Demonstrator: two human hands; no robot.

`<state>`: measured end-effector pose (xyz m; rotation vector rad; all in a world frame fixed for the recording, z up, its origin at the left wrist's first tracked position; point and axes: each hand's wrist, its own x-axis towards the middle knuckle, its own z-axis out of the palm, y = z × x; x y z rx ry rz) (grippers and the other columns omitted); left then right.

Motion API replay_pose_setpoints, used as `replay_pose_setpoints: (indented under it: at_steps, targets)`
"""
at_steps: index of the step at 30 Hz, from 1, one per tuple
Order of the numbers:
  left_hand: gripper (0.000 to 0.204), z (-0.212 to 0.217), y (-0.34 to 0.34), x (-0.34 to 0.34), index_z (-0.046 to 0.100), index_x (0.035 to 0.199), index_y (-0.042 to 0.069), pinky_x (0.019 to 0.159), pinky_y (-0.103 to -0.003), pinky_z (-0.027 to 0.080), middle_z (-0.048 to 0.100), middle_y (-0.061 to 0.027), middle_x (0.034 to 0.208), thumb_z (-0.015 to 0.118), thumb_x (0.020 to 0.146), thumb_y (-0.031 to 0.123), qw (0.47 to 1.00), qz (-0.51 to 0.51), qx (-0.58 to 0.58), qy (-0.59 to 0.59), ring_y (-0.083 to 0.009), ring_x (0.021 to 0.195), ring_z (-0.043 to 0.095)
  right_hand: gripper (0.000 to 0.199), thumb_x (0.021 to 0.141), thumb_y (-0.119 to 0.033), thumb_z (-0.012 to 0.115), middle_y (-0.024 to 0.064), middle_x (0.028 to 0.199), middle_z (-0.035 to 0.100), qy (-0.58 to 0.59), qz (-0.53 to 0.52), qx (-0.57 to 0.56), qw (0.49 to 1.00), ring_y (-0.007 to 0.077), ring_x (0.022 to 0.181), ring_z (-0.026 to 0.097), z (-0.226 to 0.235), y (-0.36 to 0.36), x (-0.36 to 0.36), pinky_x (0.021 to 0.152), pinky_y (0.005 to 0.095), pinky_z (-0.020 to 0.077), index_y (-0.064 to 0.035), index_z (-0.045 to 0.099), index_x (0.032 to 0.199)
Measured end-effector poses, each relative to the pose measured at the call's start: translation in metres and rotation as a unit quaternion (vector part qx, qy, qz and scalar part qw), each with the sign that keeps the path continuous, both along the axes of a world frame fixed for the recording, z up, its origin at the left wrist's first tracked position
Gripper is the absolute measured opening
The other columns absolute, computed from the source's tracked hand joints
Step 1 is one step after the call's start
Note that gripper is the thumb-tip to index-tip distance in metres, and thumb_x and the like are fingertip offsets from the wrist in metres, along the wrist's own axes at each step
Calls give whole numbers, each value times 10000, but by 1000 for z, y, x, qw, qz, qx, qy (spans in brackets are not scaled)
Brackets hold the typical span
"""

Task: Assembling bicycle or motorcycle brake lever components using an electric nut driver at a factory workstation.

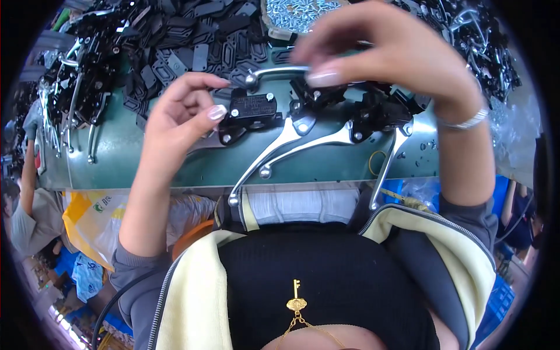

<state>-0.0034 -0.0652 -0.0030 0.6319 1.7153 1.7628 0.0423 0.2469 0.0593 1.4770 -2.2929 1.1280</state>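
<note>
My left hand (181, 114) is by a black brake master cylinder (254, 108) whose flat cover has two silver screws. Its thumb tip is close to the cover's left edge; I cannot tell if they touch. Index finger and thumb are apart, the other fingers curled. Higher up on the right, my right hand (379, 55) is partly blurred, thumb and fingers apart, with nothing visible between them. It hovers over more black brake assemblies (382, 111) and in front of a tray of small silver screws (300, 14). Silver brake levers (265, 154) point from the assemblies toward me.
Flat black covers (198, 35) lie heaped at the back of the green table (157, 163). More lever assemblies (81, 87) are piled at the left, and others at the far right. A yellow ring (378, 163) lies near the front edge. Another person's arm (28, 166) shows at far left.
</note>
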Motion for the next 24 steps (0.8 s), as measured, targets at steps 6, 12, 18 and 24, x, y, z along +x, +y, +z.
replay_pose_setpoints:
  at_steps: [6,12,18,24]
  targets:
    - [224,30,77,-65,743,1112,65,754,-232,496,728,3,942,745,895,117,888,-55,-169,424,-89,826,652,299,895,-207,795,158,1057,757,-459,-387,95,794,167,955,722,52,113,14,805,296,593,-15,751,1119]
    - [105,-52,188,-132,724,957,26,811,-476,562,713,-200,834,674,875,70,726,-154,-256,619,-433,811,686,374,861,-188,756,172,1160,735,-244,-360,247,866,281,1049,701,-77,103,-78,908,419,546,-56,709,1208]
    - [200,-48,192,-136,723,1085,104,760,-334,548,707,-88,875,756,904,182,789,-205,-326,479,-215,832,690,388,848,-256,764,195,1058,745,-169,-402,395,809,351,964,718,-63,89,-52,869,421,556,-102,735,1203]
    - [240,-43,202,-150,723,1043,77,749,-354,547,716,-72,849,802,861,211,740,-224,-373,513,-212,817,697,307,917,-289,730,143,948,763,-201,-454,214,841,257,834,722,-42,109,-34,778,389,554,-76,774,1133]
